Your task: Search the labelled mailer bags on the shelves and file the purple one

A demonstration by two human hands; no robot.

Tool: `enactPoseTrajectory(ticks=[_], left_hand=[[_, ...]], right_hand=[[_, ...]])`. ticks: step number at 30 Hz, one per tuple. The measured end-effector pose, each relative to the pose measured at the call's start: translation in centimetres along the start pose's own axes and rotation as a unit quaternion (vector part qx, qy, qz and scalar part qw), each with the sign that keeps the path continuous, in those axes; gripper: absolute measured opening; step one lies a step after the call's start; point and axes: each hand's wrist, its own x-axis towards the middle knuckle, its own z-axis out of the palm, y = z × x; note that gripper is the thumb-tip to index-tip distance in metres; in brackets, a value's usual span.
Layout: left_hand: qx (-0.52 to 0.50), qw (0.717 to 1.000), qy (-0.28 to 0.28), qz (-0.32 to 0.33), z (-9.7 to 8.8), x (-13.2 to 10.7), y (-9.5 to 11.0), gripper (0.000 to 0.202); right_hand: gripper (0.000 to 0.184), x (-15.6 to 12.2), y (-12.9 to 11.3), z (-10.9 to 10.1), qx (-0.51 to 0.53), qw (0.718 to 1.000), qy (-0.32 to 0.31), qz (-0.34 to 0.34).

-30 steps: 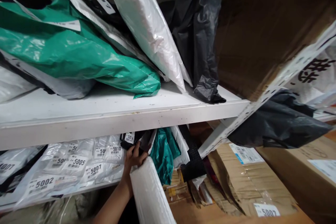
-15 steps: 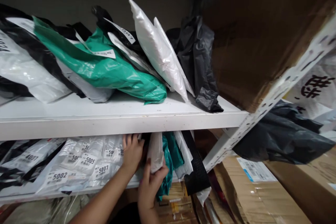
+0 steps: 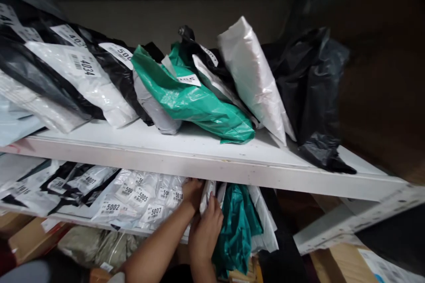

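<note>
On the lower shelf, my right hand [image 3: 206, 228] has its fingers bent around the edge of a slim white plastic parcel bag [image 3: 207, 195], which stands upright. My left hand [image 3: 193, 191] reaches in just to the left of it, under the upper shelf's edge. Its fingers are mostly hidden, so what they touch cannot be made out. Clear-wrapped white packets with number labels, such as one marked 5007 [image 3: 154, 213], lie left of my left hand. Right of my right hand hang a teal plastic parcel bag [image 3: 236, 225] and another white bag [image 3: 264, 223].
The upper shelf's front edge [image 3: 212, 166] passes above my hands. On it lean a green bag [image 3: 195, 101], a white bag [image 3: 254, 79] and a black bag [image 3: 315, 106]. A perforated metal post [image 3: 358, 221] and a cardboard box [image 3: 335, 263] are at the right.
The view has swung left, so the shelves sit further right in the picture. My left hand has gone deeper among the packets, hiding its fingers. My right hand stays at the white bags.
</note>
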Motion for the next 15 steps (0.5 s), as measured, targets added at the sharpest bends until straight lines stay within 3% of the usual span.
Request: enactPoseTrajectory(ticks=[5,9,12,15], left_hand=[[0.013,0.998,-0.052,-0.019,-1.0,-1.6,0.1,0.046],[0.016,0.997,-0.071,-0.027,-1.4,-3.6,-0.3,0.054],[0.012,0.996,-0.082,-0.034,-1.7,-4.2,-0.4,0.052],[0.012,0.994,-0.100,-0.032,-2.1,-4.3,-0.1,0.050]], right_hand=[[0.045,1.1,0.5,-0.7,-0.179,0.980,-0.042,-0.077],[0.032,2.1,0.4,-0.9,-0.254,0.950,-0.166,-0.074],[0.044,3.0,1.2,0.3,-0.212,0.942,-0.253,-0.051],[0.060,3.8,2.8,1.8,-0.057,0.949,-0.306,0.047]])
